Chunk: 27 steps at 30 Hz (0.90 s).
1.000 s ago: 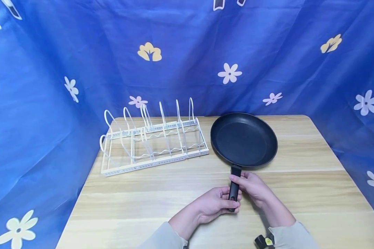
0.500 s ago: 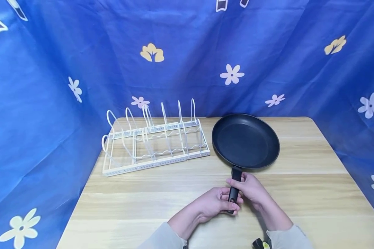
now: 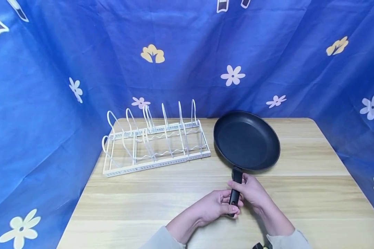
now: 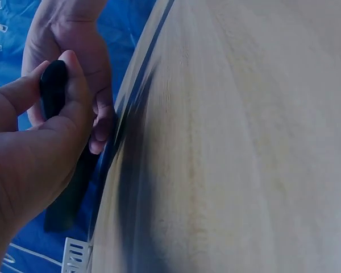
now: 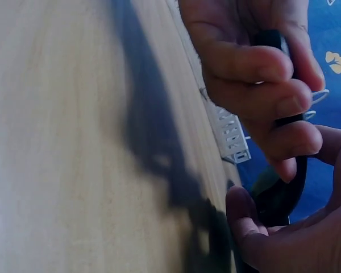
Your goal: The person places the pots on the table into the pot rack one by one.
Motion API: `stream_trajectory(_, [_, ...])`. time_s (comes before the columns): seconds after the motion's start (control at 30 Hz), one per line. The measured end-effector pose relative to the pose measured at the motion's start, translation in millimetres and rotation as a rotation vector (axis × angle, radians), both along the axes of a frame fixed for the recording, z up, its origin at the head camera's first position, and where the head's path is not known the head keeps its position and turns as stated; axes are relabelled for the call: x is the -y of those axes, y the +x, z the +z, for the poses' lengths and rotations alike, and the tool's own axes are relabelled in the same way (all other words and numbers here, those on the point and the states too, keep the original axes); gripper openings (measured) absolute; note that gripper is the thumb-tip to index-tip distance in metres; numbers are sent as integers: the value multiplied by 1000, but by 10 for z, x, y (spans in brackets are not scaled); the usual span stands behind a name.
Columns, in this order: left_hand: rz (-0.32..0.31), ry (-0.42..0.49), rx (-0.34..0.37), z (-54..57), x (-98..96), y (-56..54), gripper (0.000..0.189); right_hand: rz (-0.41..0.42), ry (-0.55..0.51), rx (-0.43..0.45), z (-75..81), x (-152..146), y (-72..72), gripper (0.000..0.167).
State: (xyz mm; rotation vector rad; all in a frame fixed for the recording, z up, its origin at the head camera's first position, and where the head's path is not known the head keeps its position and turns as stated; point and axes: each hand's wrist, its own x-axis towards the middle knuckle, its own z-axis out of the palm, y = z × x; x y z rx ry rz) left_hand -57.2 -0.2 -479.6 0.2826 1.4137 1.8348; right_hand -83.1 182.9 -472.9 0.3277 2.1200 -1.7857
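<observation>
A black frying pan [image 3: 247, 141] is held toward the right of the wooden table, its round body away from me and its handle [image 3: 236, 186] pointing at me. My left hand [image 3: 213, 209] grips the end of that handle, thumb on top and fingers beneath. Closer to the pan body, my right hand [image 3: 254, 192] holds the handle from the other side. The left wrist view shows the handle's butt end [image 4: 54, 82] between my left thumb and fingers. In the right wrist view, the fingers of my left hand [image 5: 261, 74] wrap round the handle above my right hand [image 5: 307, 239].
A white wire pan rack [image 3: 156, 162] with upright looped dividers stands on the wooden table [image 3: 137, 207], left of the pan. Blue cloth [image 3: 187, 62] with flower prints hangs behind the table and at both sides.
The pan's far rim sits slightly higher in the head view and its handle end slightly lower. Both hands keep their grip on the handle. The head view has shifted a little.
</observation>
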Motion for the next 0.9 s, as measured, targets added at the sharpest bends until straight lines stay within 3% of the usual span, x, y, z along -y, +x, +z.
stream_trajectory(0.27, [-2, -60, -91, 35, 57, 29, 34, 5, -16, -23, 86, 35, 24, 48])
stream_trajectory(0.53, [45, -155, -180, 32, 58, 78, 26, -75, -61, -18, 116, 107, 21, 45])
stream_trajectory(0.67, [67, -255, -273, 30, 38, 132, 25, -107, -106, -17, 121, 143, 25, 46])
stream_trajectory(0.9, [82, -441, -515, 23, 23, 223, 21, -125, -157, -8, 169, 160, 49, 53])
